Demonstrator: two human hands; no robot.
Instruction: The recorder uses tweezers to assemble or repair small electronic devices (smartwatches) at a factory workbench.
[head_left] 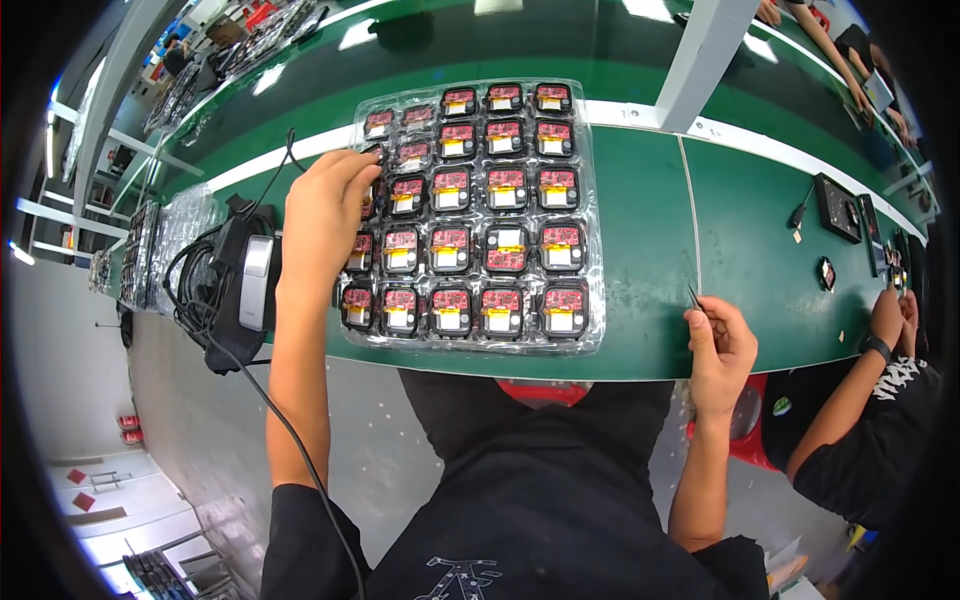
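So the clear plastic tray [596, 215] sits mid-counter, straight ahead at 12 o'clock, with its pockets full of small square black units showing red circuit boards [452, 239] and yellow tape strips. The left hand [325, 215] is over the tray's 9 o'clock edge, fingers curled down and pinching at one unit in the left column. I can't tell if it's actually lifted clear, since the hand covers it. The right hand [722, 345] rests on the green counter [640, 240] at about 3 o'clock from the tray, closed around thin tweezers [693, 297] with the tip poking up.

My take: pull the unit straight up so it doesn't snag the pocket or rock the neighbours, and keep fingertips on the black frame, not the board.

A barcode scanner with a cable [246, 285] lies at 9 o'clock. Another person's hands [890, 318] work at far 3 o'clock.
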